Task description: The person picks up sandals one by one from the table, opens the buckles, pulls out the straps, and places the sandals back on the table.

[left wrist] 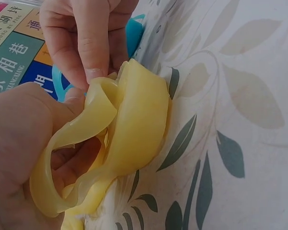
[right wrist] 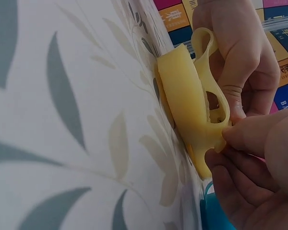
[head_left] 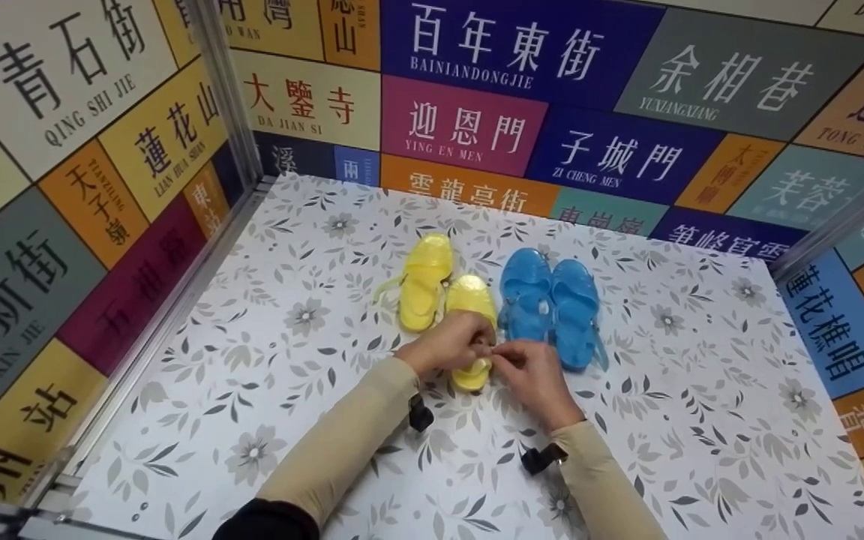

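Observation:
Both hands meet over a yellow jelly sandal [head_left: 471, 292], whose toe points away from me. My left hand [head_left: 458, 341] holds its ankle strap [left wrist: 43, 177], with fingers showing through the strap's loop in the left wrist view. From the other side, my right hand [head_left: 541, 375] pinches the strap's end between thumb and fingertips at the sandal's side. The fastening spot itself is hidden by the fingers. The sandal's heel [right wrist: 180, 86] faces me, standing on the patterned tabletop. To the left lies the other yellow sandal [head_left: 422, 292], its strap sticking out sideways.
Two blue sandals [head_left: 527, 289] stand side by side just right of my hands, toes pointing away. A floral-patterned table [head_left: 312, 427] lies under everything. Panels with colourful street-name signs [head_left: 462, 124] rise behind and at both sides, with a metal frame post [head_left: 229, 90] at the left corner.

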A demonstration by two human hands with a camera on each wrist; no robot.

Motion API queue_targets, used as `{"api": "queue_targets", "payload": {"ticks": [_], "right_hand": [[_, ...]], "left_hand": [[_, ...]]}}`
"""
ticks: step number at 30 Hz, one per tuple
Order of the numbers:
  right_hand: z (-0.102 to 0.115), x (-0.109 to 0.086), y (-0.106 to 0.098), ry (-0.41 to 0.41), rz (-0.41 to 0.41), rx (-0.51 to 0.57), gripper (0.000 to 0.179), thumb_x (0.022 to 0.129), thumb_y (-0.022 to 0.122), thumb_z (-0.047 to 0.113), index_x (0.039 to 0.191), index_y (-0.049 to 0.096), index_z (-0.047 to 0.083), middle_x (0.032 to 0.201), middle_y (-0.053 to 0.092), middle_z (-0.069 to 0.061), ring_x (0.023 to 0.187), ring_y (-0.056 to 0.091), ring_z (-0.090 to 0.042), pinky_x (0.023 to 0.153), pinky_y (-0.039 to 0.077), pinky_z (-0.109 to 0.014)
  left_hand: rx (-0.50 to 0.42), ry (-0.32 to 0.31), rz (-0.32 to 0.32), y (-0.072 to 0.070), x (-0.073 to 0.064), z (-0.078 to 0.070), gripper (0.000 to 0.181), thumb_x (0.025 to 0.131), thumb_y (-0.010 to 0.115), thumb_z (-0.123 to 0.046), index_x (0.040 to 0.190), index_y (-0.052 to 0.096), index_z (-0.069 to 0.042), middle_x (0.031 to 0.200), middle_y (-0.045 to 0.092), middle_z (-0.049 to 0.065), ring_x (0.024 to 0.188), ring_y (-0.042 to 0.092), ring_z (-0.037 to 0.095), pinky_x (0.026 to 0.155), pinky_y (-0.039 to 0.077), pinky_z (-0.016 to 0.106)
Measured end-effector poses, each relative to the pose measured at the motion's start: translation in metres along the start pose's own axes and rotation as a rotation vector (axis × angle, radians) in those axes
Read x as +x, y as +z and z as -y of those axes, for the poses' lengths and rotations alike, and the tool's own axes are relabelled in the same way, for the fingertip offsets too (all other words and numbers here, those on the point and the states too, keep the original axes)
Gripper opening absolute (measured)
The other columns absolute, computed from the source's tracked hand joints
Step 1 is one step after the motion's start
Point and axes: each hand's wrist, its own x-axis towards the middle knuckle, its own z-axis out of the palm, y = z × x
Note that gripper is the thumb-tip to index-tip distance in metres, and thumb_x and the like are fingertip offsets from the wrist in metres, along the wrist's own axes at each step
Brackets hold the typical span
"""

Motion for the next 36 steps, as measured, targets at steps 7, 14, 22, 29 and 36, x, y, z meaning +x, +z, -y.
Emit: {"api": "queue_targets", "payload": {"ticks": [7, 14, 22, 29, 36], "right_hand": [[0.004, 0.006, 0.001, -0.028, -0.032, -0.055, 0.005, 0.090, 0.082, 0.010, 0.095, 0.083, 0.009, 0.089, 0.079, -0.002, 0.083, 0.074, -0.017, 0.075, 0.061, -0.034], [0.004, 0.007, -0.001, 0.024, -0.002, -0.011, 0.006, 0.094, 0.080, 0.014, 0.099, 0.081, 0.010, 0.094, 0.079, -0.001, 0.087, 0.074, -0.015, 0.078, 0.060, -0.031], [-0.003, -0.002, -0.002, 0.070, 0.046, 0.026, 0.006, 0.095, 0.079, 0.014, 0.100, 0.081, 0.014, 0.096, 0.079, 0.003, 0.089, 0.073, -0.014, 0.078, 0.059, -0.028], [-0.002, 0.001, -0.001, 0.019, 0.020, 0.012, 0.007, 0.093, 0.079, 0.010, 0.099, 0.082, 0.014, 0.092, 0.079, 0.002, 0.085, 0.073, -0.013, 0.075, 0.059, -0.028], [0.002, 0.004, 0.000, -0.017, -0.002, -0.022, 0.007, 0.092, 0.078, 0.008, 0.096, 0.083, 0.011, 0.089, 0.079, 0.001, 0.080, 0.072, -0.012, 0.072, 0.059, -0.030]], "left_hand": [[0.022, 0.019, 0.020, -0.002, 0.003, -0.002, 0.014, 0.091, 0.073, -0.001, 0.101, 0.076, -0.009, 0.092, 0.073, 0.002, 0.082, 0.063, 0.012, 0.071, 0.053, 0.021], [0.014, 0.029, -0.029, -0.001, 0.003, -0.001, 0.015, 0.090, 0.072, 0.002, 0.098, 0.077, -0.009, 0.091, 0.072, 0.000, 0.083, 0.063, 0.012, 0.073, 0.053, 0.021], [0.000, 0.019, -0.018, 0.001, 0.000, 0.000, 0.013, 0.092, 0.071, 0.000, 0.100, 0.076, -0.009, 0.094, 0.073, 0.001, 0.086, 0.063, 0.012, 0.077, 0.054, 0.022], [-0.009, -0.006, 0.012, -0.001, 0.001, -0.001, 0.020, 0.088, 0.070, 0.004, 0.100, 0.076, -0.011, 0.091, 0.070, -0.003, 0.085, 0.063, 0.013, 0.075, 0.054, 0.022], [0.022, 0.007, 0.031, -0.002, 0.004, -0.001, 0.020, 0.088, 0.072, 0.003, 0.102, 0.077, -0.010, 0.093, 0.072, -0.002, 0.086, 0.064, 0.013, 0.075, 0.055, 0.022]]}}
